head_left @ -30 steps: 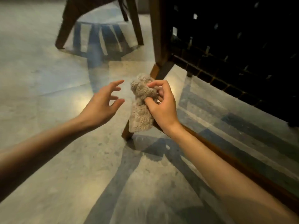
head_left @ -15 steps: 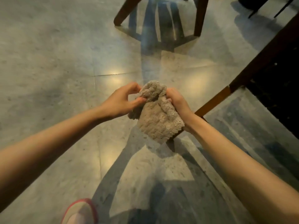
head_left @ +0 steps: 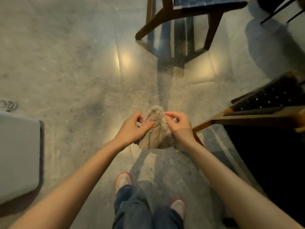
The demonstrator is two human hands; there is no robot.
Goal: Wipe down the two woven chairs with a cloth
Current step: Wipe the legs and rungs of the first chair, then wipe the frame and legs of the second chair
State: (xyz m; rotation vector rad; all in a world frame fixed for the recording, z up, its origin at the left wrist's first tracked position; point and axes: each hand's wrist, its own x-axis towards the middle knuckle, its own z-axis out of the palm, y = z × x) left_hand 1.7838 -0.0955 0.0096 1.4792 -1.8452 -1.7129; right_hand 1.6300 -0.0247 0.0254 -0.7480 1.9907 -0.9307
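A beige fluffy cloth (head_left: 156,129) hangs between both hands over the floor in the middle of the view. My left hand (head_left: 133,128) pinches its left side with thumb on top. My right hand (head_left: 179,126) pinches its upper right edge. One woven chair (head_left: 270,103) with a dark seat and wooden frame stands at the right, close to my right forearm. The second woven chair (head_left: 194,12), with wooden legs and a bluish woven seat, stands at the top, farther off.
A grey flat pad (head_left: 18,156) lies on the stone floor at the left, with a coiled white cable (head_left: 8,104) beyond it. My feet in slippers (head_left: 123,180) show below. Thin black legs (head_left: 280,10) of another object stand at the top right.
My left hand came over and took hold of the cloth beside my right hand. My view rose and tilted down, so the near chair slid to the right and my feet appeared.
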